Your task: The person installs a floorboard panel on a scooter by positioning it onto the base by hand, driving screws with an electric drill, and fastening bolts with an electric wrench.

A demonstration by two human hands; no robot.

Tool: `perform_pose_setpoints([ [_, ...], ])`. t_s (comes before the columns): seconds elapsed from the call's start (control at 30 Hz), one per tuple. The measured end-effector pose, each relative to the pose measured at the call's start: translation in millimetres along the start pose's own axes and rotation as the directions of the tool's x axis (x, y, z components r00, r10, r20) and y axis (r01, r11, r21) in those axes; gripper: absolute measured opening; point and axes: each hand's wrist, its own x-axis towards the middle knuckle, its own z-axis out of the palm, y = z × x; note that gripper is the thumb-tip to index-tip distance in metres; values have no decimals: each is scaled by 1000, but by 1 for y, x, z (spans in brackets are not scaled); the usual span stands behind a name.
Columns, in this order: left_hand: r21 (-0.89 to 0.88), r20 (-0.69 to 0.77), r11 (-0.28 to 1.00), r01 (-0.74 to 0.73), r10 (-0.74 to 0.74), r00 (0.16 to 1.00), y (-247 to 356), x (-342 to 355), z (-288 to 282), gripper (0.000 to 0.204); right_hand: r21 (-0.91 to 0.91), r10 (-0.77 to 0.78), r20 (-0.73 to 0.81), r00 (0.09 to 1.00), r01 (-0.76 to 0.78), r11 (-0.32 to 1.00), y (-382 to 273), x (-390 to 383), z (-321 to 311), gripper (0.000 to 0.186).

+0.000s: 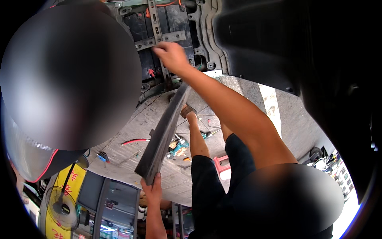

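Hands apart: left hand (152, 190) clamped on black panel (162, 133); right hand (172, 58) at metal bracket (175, 36), grip can't tell; likely panel-handling step; next move calls for steady panel support.

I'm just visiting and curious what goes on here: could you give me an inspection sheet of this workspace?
Surface: grey paved ground, with tools lying on it.
Job's things: long dark panel, held slanting; metal cross-bracket over dark blocks.
Clutter: teal power tool, blue-handled item and pinkish-red stool.
Hands: left hand grips the panel's lower end; right hand is at the bracket, blurred, contact unclear.
Cables: red cable or hose on the ground; orange cable near the blocks.
Surroundings: fan in front of a yellow board; large blurred patches hide parts of the view.
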Motion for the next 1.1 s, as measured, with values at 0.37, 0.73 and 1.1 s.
perform_pose_setpoints([
  [0.37,-30,-78,999,12,-15,997,-19,-15,7,29,0,172,-176,969,-175,985,-17,23,62,19],
  [0.73,-78,-23,996,32,-34,999,-39,-17,-5,37,-148,-1,-224,974,-33,988,-17,28,69,13],
  [1.1,-152,133,988,40,-20,991,42,10,6,41,299,298,-239,924,-222,928,12,-99,-113,22],
])
